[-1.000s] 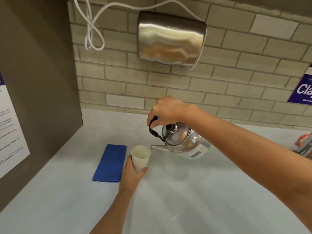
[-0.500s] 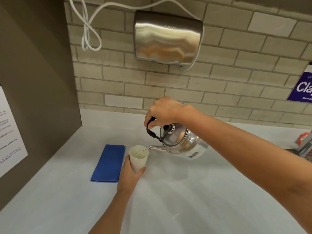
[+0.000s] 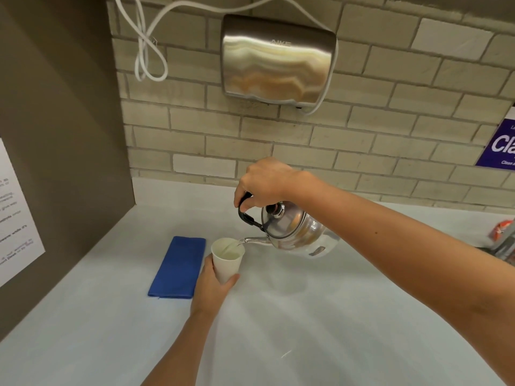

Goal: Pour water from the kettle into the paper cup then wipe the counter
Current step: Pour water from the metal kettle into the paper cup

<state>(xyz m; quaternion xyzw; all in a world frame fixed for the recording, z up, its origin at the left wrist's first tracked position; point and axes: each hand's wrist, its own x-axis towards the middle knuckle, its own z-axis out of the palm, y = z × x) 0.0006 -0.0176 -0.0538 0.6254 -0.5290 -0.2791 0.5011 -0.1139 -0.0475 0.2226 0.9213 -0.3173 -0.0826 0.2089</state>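
A shiny steel kettle [image 3: 295, 231] with a black handle hangs tilted to the left above the white counter [image 3: 306, 316]. My right hand [image 3: 264, 183] grips its handle from above. The spout reaches over the rim of a white paper cup [image 3: 227, 261], and a thin stream of water runs into it. My left hand [image 3: 211, 285] wraps around the cup's lower part and holds it just above or on the counter; I cannot tell which. A folded blue cloth [image 3: 178, 267] lies flat on the counter just left of the cup.
A steel hand dryer [image 3: 277, 59] with a white cable hangs on the brick wall behind. A brown side panel [image 3: 55, 135] with a paper notice closes the left. A purple sign [image 3: 501, 147] and a red-and-grey object [image 3: 504, 238] sit at the right edge.
The pose of both hands is nearly the same; the kettle stays tilted and water keeps running into the cup. The view has shifted slightly.
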